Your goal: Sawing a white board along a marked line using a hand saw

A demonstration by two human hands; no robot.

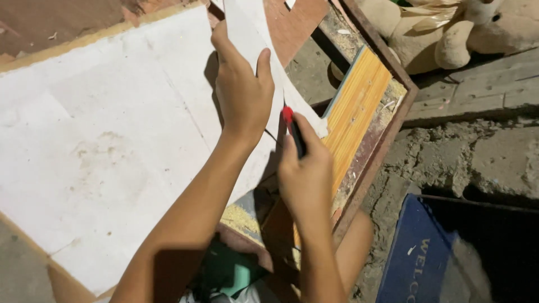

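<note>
1. Sheet (106, 140): white, thin, lies flat on the desk; likely light, flexible, tears easily.
2. Left hand (242, 92): fingers closed over the strip (247, 28), lifting it off the sheet.
3. Right hand (306, 174): clenched round a red-tipped cutter (293, 130) at the cut line; grip the strip near the cut.

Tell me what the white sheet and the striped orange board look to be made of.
White sheet: probably thin laminate or paper facing, matte and scuffed, curling where the left hand lifts it. Orange board: likely laminated wood, with printed grain stripes and a pale edge.
</note>
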